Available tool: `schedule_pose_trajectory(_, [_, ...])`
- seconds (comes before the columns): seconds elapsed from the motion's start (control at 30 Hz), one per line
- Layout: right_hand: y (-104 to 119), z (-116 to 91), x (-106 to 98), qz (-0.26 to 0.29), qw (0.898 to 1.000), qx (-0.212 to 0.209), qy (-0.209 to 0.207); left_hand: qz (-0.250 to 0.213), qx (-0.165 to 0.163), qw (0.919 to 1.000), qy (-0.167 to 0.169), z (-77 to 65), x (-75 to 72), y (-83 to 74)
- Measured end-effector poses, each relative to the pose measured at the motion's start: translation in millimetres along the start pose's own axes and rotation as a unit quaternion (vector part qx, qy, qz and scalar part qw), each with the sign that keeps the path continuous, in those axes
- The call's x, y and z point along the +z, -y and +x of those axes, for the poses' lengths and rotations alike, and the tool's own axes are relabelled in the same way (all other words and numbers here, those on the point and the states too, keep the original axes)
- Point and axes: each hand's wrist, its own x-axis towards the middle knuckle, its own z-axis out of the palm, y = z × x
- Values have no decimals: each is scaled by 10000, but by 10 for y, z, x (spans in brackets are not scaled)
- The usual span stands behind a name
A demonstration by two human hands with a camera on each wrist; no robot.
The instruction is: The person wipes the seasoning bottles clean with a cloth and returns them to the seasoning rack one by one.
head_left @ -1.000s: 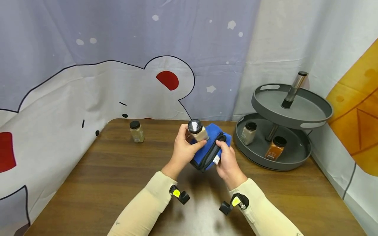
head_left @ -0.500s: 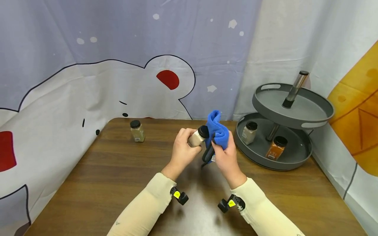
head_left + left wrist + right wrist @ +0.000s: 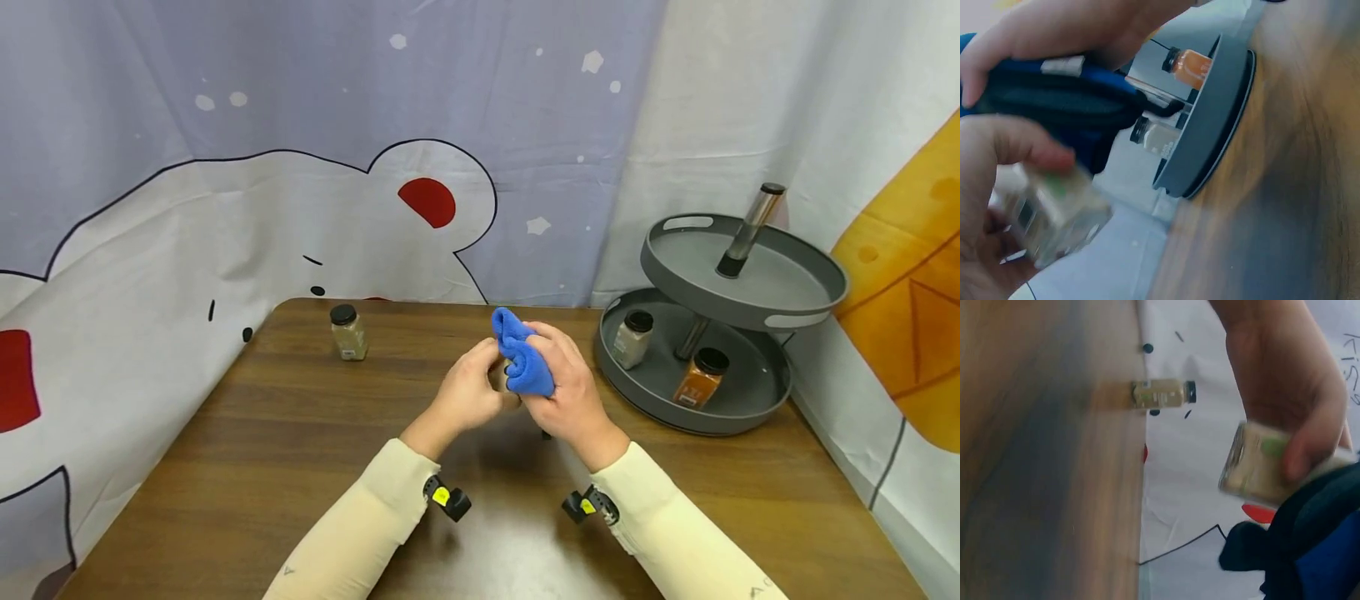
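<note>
My left hand [image 3: 467,390] grips a spice jar [image 3: 1063,209] of pale contents around its body. In the head view the jar is mostly hidden behind my fingers and the cloth. A folded blue cloth [image 3: 527,367] with dark edging is bunched in my right hand [image 3: 568,392]. That hand wraps the cloth over the lid end of the jar, so the lid is covered. Both hands are close together above the wooden table [image 3: 300,492]. From the right wrist view, the jar's clear base [image 3: 1230,461] points away from the cloth.
Another spice jar [image 3: 349,335] with a black lid stands at the table's back left. To the right is a grey two-tier round tray [image 3: 693,417]. Its lower tier holds a pale spice jar [image 3: 632,342] and an orange spice jar [image 3: 699,382]. A printed curtain [image 3: 300,225] hangs behind.
The cloth, earlier spread under the jar, was lifted and folded by my right hand, then brought left over the lid. The left hand tilted the jar toward the right.
</note>
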Motion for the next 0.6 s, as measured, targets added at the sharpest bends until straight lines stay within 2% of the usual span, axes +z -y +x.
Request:
schedule_pose_trajectory(0.07, [-21,3,-30,14,9994,-314,121,-561,-163,9972,465,-11,-30,14])
schedule_pose_trajectory(0.17, [-48,8,-70,127,9968,-732,308,-1399,-546,9818,1160,-28,-70,47])
schedule_pose_trajectory(0.2, [-59,10,-76,190,9953,-886,354,-1710,-658,9735,1368,-34,-83,58])
schedule_pose_trajectory(0.27, [-76,13,-79,377,9914,-1181,416,-2382,-816,9514,1775,-45,-98,88])
schedule_pose_trajectory(0.4, [-91,22,-43,766,9823,-1648,451,-3570,-921,8984,2386,-66,-125,155])
schedule_pose_trajectory(0.43, [-93,24,-31,805,9814,-1682,450,-3721,-927,8901,2463,-69,-127,171])
schedule_pose_trajectory(0.47, [-96,23,-19,813,9816,-1670,444,-3802,-951,8853,2504,-75,-128,184])
schedule_pose_trajectory(0.5, [-98,21,-7,792,9829,-1607,427,-3783,-968,8862,2491,-80,-126,198])
schedule_pose_trajectory(0.53, [-100,19,3,742,9851,-1499,402,-3690,-975,8912,2451,-82,-122,204])
schedule_pose_trajectory(0.57, [-103,18,12,685,9878,-1354,360,-3509,-970,9012,2351,-83,-117,204])
schedule_pose_trajectory(0.6, [-106,16,22,590,9907,-1193,294,-3253,-938,9146,2212,-82,-109,202])
